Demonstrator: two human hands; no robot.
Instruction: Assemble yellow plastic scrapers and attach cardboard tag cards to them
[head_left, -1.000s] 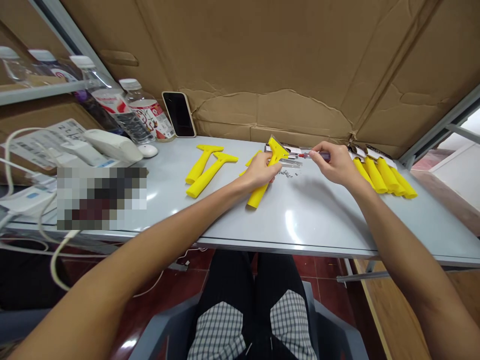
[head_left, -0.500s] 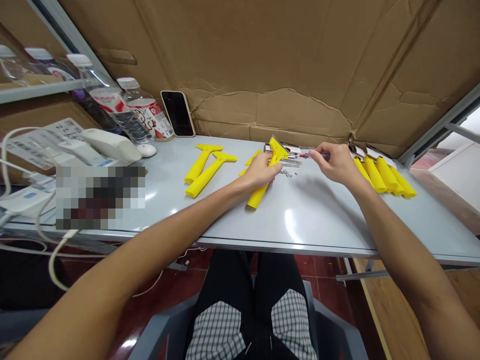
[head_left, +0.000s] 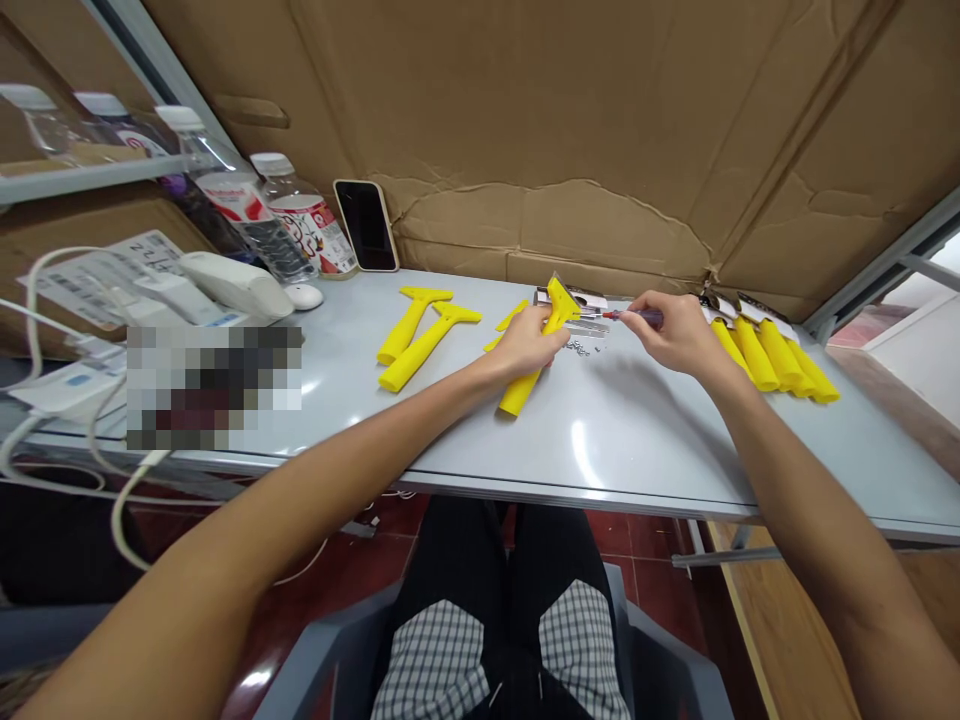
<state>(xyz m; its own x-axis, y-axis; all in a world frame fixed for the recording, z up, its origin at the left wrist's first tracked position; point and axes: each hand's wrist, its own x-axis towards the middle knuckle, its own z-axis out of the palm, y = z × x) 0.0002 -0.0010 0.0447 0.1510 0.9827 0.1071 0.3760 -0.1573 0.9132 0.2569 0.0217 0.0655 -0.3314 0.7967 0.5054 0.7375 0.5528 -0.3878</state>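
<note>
My left hand (head_left: 531,345) is closed around a yellow scraper (head_left: 520,394), its wide head tilted up and to the right. In my right hand (head_left: 667,328) is a screwdriver (head_left: 613,315) with a dark red handle, its shaft pointing left at the scraper's head. Whether the tip touches a screw is too small to tell. Small loose screws (head_left: 579,348) lie on the table just below the scraper's head, beside flat metal blades (head_left: 589,327). Another yellow piece (head_left: 512,314) is partly hidden behind my left hand.
Two yellow scrapers (head_left: 412,350) lie left of my hands. Several scrapers with dark heads (head_left: 776,355) line the right side. A phone (head_left: 366,226) leans on the cardboard (head_left: 480,120) behind. Bottles (head_left: 311,225), a white mouse (head_left: 304,297) and cables (head_left: 120,500) crowd the left.
The whole view has shifted slightly, so everything appears a little further right. Both hands keep the same grip on the scraper and the screwdriver.
</note>
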